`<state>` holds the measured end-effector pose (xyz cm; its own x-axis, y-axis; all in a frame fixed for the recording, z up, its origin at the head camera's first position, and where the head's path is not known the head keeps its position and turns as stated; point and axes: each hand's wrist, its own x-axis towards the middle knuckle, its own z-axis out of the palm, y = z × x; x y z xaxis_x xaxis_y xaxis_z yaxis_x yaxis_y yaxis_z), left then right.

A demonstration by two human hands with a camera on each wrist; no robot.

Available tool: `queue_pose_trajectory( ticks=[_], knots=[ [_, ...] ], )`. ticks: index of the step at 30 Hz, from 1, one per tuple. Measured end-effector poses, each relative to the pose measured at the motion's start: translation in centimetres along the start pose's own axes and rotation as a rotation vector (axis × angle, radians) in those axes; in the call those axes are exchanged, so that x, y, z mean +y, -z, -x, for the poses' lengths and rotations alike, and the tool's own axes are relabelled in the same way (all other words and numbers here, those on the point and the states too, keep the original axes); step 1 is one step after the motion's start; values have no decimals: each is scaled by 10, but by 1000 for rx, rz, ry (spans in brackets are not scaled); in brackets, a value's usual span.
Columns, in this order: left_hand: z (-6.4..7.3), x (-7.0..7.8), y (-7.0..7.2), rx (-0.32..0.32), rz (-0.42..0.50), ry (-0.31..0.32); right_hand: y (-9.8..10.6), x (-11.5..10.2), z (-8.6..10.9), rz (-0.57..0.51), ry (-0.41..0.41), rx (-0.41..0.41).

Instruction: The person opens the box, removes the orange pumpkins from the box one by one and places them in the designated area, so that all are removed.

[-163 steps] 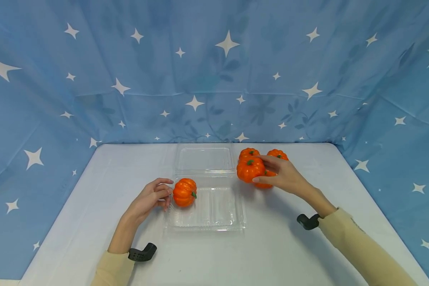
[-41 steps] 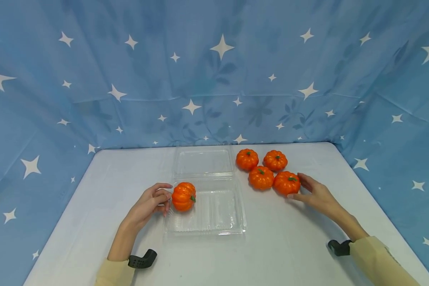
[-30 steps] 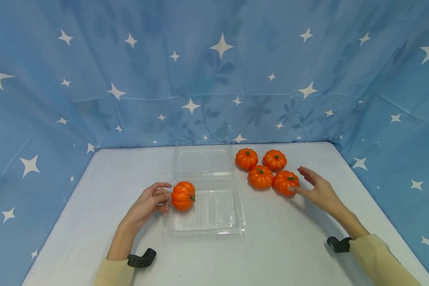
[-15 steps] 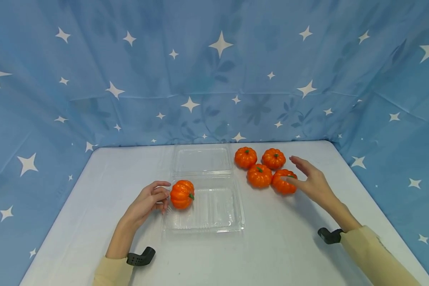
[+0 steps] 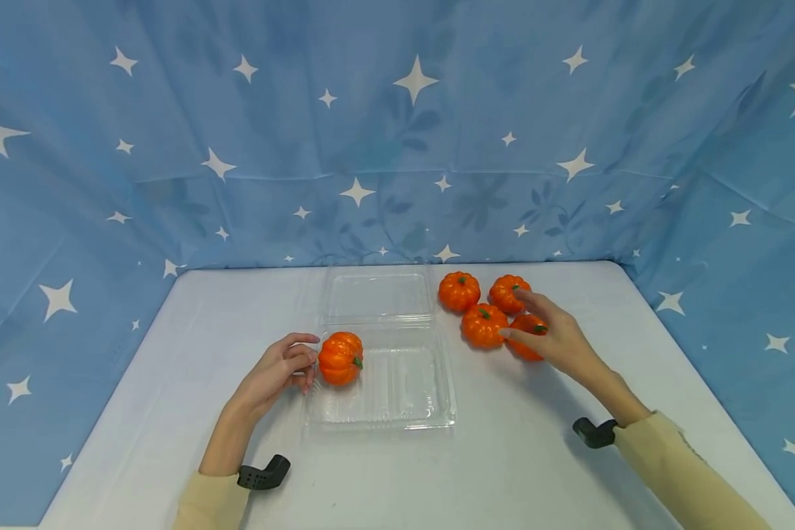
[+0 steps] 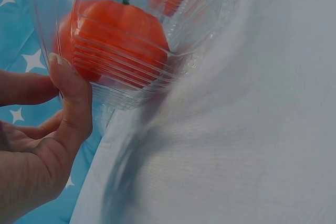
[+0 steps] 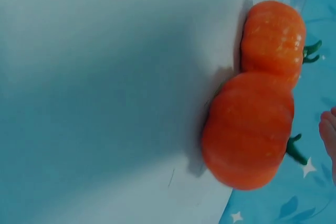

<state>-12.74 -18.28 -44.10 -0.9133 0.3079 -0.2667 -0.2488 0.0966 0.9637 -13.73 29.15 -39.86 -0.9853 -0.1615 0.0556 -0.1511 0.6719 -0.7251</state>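
My left hand (image 5: 280, 366) pinches the left rim of a clear plastic clamshell container (image 5: 411, 423) between thumb and finger, as the left wrist view shows. Inside the container, at its left end, a small orange toy pumpkin (image 5: 340, 358) lies tipped with its green stem toward the right. My right hand (image 5: 556, 335) hovers with spread fingers over the pumpkin group and holds nothing. Below it sits the front right pumpkin (image 5: 525, 346), partly covered by the hand. Against that one stands the front left pumpkin (image 5: 482, 327), near the thumb tip. The fingertips overlap the back right pumpkin (image 5: 506, 291).
A fourth loose pumpkin (image 5: 459, 291) sits at the back left of the group, beside the container's lid (image 5: 380, 294), which is folded open toward the back. The white table (image 5: 490, 456) ends at a blue curtain (image 5: 384, 132) with white stars.
After carrying a pumpkin earlier, my right hand has let go of the front right pumpkin, then lifted and moved left over the group. The left hand stays at the container's rim.
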Motion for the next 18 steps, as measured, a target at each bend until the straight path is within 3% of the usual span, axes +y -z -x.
queue_pose_trajectory(
  ticks=[18],
  knots=[
    [3, 3, -1, 7, -15, 17, -21, -34, -5, -25, 76, -88]
  ],
)
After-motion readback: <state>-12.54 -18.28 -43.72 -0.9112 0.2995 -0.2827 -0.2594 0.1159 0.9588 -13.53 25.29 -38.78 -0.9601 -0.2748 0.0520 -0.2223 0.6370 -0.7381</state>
